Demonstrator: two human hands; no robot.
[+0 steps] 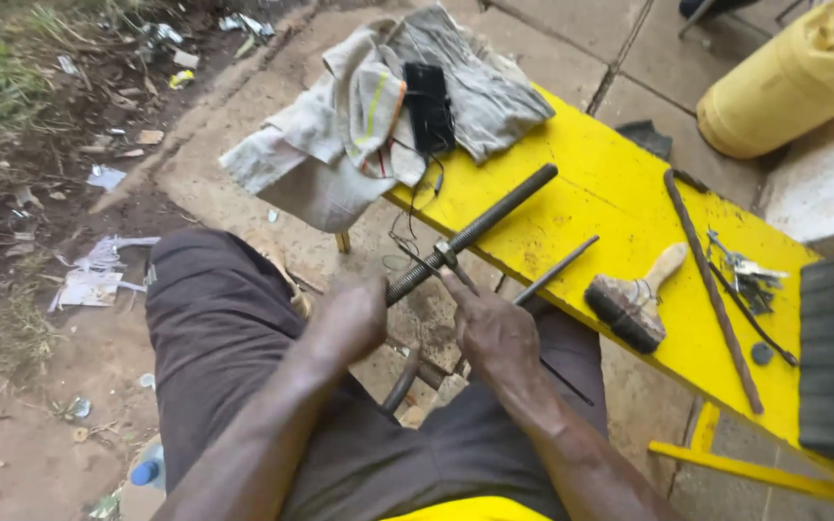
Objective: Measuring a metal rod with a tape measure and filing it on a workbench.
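yellow bench (620, 183); left hand (349, 318) grips threaded rod (475, 232), right hand (494, 328) pinches nut (446, 255).

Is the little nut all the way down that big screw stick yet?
Not yet. Done: the nut is already on the threaded rod. In hand: the left hand grips the rod's near end, and the right hand has its fingers at the nut. Left: the nut sits near the hands, with most of the rod beyond it resting on the yellow bench. The brush lies untouched.
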